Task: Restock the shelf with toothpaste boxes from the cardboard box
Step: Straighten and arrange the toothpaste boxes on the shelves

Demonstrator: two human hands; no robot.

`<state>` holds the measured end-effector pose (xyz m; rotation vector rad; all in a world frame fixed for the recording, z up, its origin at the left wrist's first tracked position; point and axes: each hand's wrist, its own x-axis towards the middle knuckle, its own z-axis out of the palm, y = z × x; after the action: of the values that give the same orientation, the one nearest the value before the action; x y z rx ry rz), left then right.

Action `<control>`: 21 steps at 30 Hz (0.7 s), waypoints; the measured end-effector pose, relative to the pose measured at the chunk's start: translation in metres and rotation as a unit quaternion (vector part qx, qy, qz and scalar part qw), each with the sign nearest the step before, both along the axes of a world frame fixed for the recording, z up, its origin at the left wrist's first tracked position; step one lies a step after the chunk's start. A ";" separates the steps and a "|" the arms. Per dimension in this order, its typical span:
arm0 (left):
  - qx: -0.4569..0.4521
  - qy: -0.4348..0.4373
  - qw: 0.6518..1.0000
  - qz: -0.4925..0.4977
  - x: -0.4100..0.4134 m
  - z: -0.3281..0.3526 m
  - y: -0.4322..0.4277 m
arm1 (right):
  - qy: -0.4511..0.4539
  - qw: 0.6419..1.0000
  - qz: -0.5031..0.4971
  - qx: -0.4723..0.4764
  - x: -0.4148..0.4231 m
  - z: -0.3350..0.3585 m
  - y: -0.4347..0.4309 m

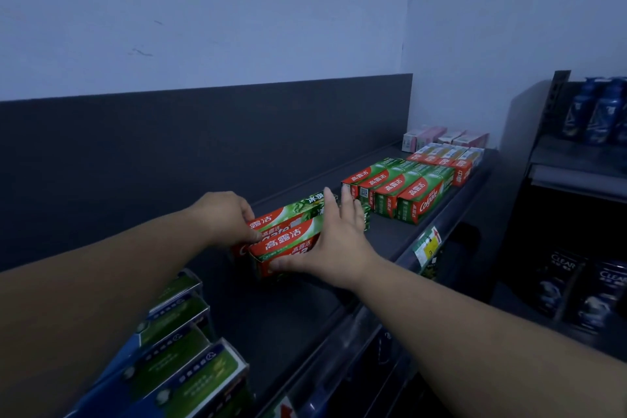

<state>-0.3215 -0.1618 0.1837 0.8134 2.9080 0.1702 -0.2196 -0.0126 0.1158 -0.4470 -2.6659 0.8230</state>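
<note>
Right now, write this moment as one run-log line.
left hand: grips red-and-green cardboard toothpaste boxes | right hand: flat against them | where: dark metal shelf

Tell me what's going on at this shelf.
A person is placing a stack of red-and-green Colgate boxes on the dark shelf. The left hand grips the stack's near end. The right hand presses flat against its right side. A row of matching boxes already sits farther right on the shelf.
</note>
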 end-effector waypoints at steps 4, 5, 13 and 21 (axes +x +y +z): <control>0.011 0.002 1.000 0.011 -0.005 0.000 0.000 | -0.012 1.000 -0.001 -0.017 -0.011 0.001 0.006; 0.014 0.004 1.000 0.014 -0.006 0.000 -0.001 | -0.016 1.000 0.001 -0.023 -0.014 0.001 0.009; 0.057 0.011 0.998 0.017 -0.003 0.005 -0.009 | -0.016 1.000 0.023 -0.007 -0.015 0.009 0.025; 0.065 0.086 0.994 -0.032 0.048 0.015 0.022 | -0.002 0.997 -0.016 0.070 0.053 0.014 0.044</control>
<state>-0.2733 -0.1399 0.1989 0.9864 3.0518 0.3015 -0.1666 0.0318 0.1303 -0.4547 -2.6909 0.6231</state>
